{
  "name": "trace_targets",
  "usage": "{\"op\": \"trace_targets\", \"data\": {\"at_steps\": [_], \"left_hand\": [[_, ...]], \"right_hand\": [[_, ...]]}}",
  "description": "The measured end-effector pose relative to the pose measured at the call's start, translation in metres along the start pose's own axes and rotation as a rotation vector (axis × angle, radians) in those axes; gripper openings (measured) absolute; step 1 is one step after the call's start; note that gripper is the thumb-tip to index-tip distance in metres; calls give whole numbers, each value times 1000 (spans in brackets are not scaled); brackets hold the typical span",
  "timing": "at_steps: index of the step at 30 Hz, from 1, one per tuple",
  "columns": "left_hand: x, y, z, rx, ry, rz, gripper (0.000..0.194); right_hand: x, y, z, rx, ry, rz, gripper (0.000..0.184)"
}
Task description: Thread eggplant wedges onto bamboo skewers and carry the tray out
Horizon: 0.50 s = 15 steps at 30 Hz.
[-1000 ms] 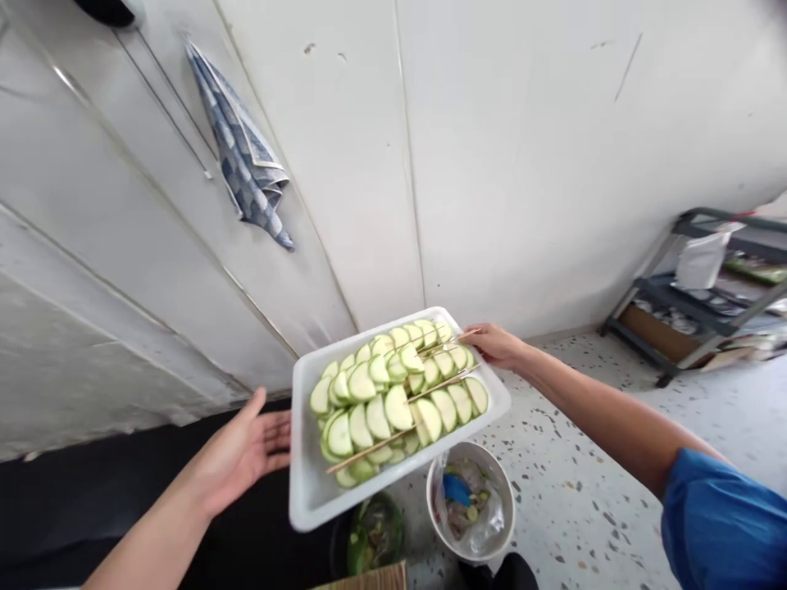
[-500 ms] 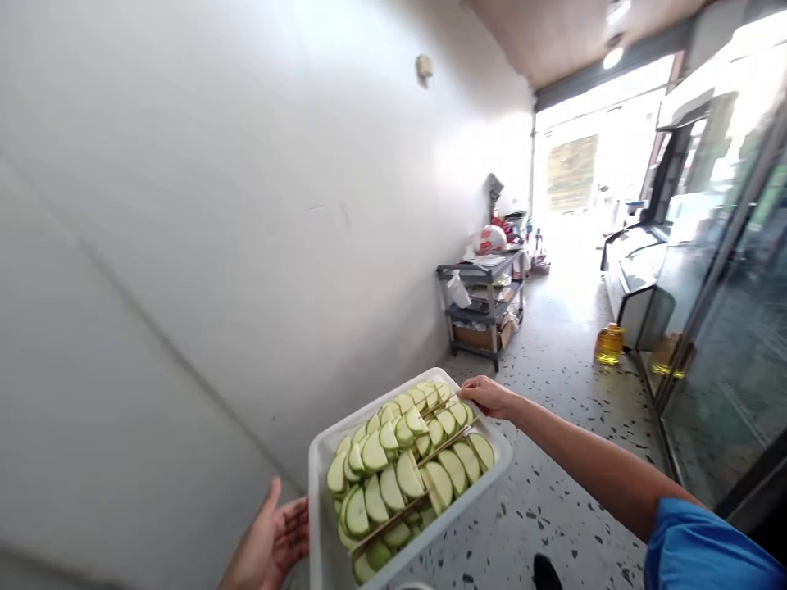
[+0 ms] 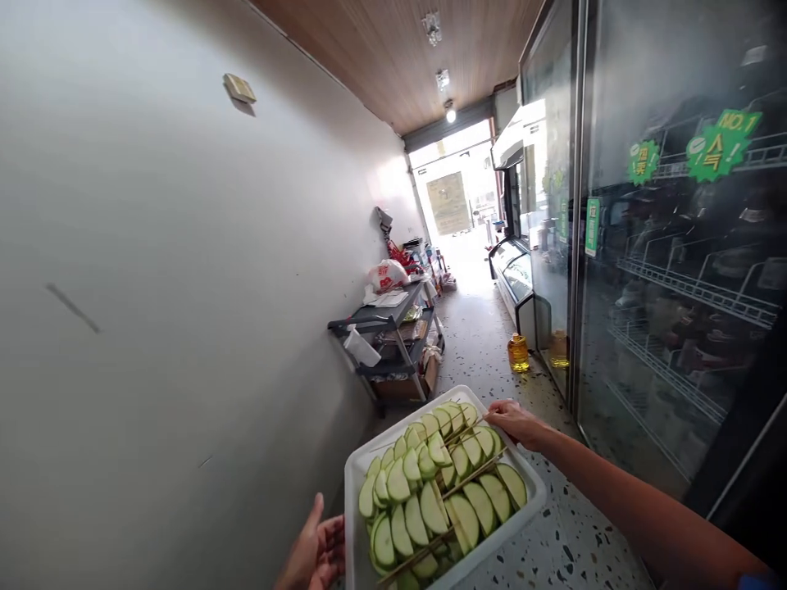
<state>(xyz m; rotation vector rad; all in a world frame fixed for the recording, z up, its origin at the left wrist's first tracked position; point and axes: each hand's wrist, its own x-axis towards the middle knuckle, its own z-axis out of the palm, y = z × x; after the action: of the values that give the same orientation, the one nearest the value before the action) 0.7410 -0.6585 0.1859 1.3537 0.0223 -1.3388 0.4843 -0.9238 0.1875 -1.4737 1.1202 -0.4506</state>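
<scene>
A white tray [image 3: 536, 495] holds rows of half-round pale slices [image 3: 411, 475] with green skin, which look like zucchini. Thin wooden skewers [image 3: 475, 474] run through the rows. My right hand [image 3: 513, 422] is closed on the tray's far right rim, close to the skewer ends; its fingertips are partly hidden. At the tray's left side, my left hand [image 3: 315, 547] is open, palm toward the wall of the tray, thumb up and fingers close against the edge. Whether those fingers bear any weight, I cannot tell.
A grey shelf cart [image 3: 393, 315] stands along the left wall, with a plastic bag [image 3: 387, 276] on top. On the right are glass-doored shelves [image 3: 676, 270]. A jug of yellow liquid [image 3: 518, 352] sits on the speckled floor. Beyond is a display freezer [image 3: 515, 274] near the bright doorway.
My view has swung right, bringing the glass-doored shelves fully in and the cart nearer. The tray and both hands sit farther right and slightly lower in view; the hands keep their places on it.
</scene>
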Motion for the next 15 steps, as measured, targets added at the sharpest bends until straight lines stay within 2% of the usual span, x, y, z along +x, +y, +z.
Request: {"op": "trace_targets", "data": {"at_steps": [6,11,15], "left_hand": [[107,66,70,122,-102,-40,46],[206,114,118,235,-306,-33,57],[290,154,173,351,-470,-42,66]], "right_hand": [[68,4,-62,40,151,7,21],[133,9,-103,65,235,-28,30],[181,9,-136,88,331,21,34]]}}
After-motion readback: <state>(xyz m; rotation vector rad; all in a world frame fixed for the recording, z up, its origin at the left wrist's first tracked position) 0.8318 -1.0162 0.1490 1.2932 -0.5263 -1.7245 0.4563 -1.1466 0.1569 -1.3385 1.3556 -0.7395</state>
